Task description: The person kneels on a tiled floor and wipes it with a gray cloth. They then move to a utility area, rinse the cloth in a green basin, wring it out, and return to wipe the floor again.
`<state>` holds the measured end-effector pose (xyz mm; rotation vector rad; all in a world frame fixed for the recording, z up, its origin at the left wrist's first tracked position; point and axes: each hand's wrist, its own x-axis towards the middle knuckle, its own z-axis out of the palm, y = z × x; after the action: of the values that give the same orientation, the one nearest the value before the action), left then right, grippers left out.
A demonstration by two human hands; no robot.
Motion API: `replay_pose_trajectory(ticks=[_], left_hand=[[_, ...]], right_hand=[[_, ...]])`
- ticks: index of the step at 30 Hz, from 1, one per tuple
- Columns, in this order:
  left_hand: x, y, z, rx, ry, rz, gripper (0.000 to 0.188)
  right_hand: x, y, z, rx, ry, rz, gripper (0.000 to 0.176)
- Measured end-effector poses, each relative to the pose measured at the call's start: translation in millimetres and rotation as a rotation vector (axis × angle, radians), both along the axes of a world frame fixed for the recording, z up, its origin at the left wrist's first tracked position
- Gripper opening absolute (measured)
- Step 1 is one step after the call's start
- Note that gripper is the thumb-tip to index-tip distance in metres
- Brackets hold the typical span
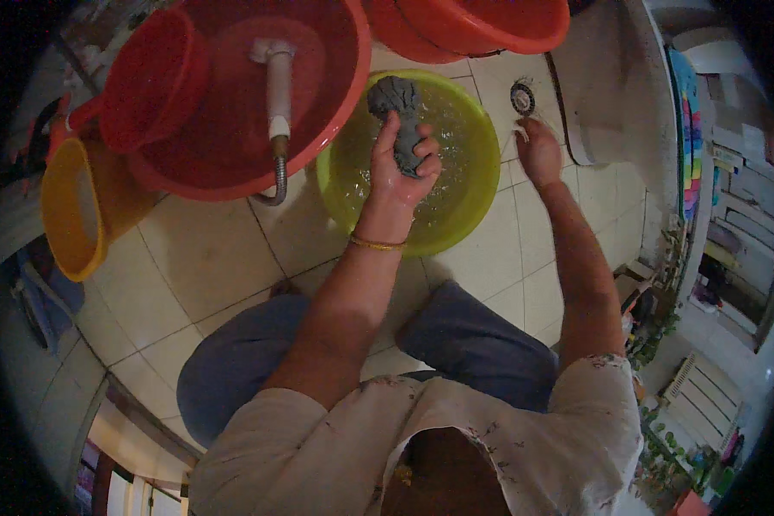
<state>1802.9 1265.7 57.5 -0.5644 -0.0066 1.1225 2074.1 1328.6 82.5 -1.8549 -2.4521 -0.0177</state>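
My left hand is closed around a bunched, wet grey cloth, held above a yellow-green plastic basin with water in it. A gold-coloured bracelet circles that wrist. To the right of the basin, my right hand reaches low over the tiled floor, its fingertips pinching a small whitish thing that I cannot identify. Just beyond those fingers lies a round floor drain with dark strands around it.
At the upper left stands a large red basin with a red dipper and a white pipe on a metal hose. A yellow container is farther left. Orange-red tubs stand beyond the yellow-green basin.
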Motion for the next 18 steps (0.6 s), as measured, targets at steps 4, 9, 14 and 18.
replay_pose_trajectory(ticks=[4,9,14,18], left_hand=[[-7.6,-1.3,1.9,-0.010,-0.033,0.033,0.038],[-9.0,-0.5,3.8,0.001,-0.063,0.045,0.038],[-10.2,-1.9,-3.3,0.022,-0.036,0.017,0.042],[-12.0,-5.9,-15.1,0.013,-0.018,0.034,0.044]], right_hand=[[-58.5,-34.9,-29.0,-0.276,0.263,0.104,0.022],[-156.7,-98.5,-75.0,-0.275,1.011,0.149,0.032],[-232.1,-90.9,-99.0,-0.006,1.173,-0.006,0.034],[-224.3,-82.3,-124.1,-0.162,1.023,0.000,0.040]])
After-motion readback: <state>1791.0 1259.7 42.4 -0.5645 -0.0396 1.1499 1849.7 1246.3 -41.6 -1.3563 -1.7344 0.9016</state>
